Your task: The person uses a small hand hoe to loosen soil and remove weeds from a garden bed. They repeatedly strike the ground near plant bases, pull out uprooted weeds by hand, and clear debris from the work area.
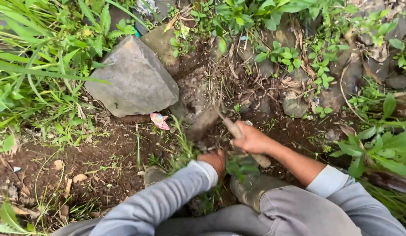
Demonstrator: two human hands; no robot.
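Note:
My right hand (252,140) grips the wooden handle (232,129) of a digging tool whose blade (206,118) lies against the dark soil, blurred. The handle's end sticks out below the fist. My left hand (214,160) is closed around a clump of green weeds (185,150) just left of the tool, low to the ground. Both arms wear grey sleeves. My knee in grey trousers (294,209) is at the bottom, with a muddy boot toe (251,190) under the hands.
A large grey angular rock (135,81) sits left of the dug patch, with smaller stones (294,105) behind. A pink scrap of wrapper (159,120) lies by the rock. Grass and leafy weeds (32,65) ring the bare soil (93,161).

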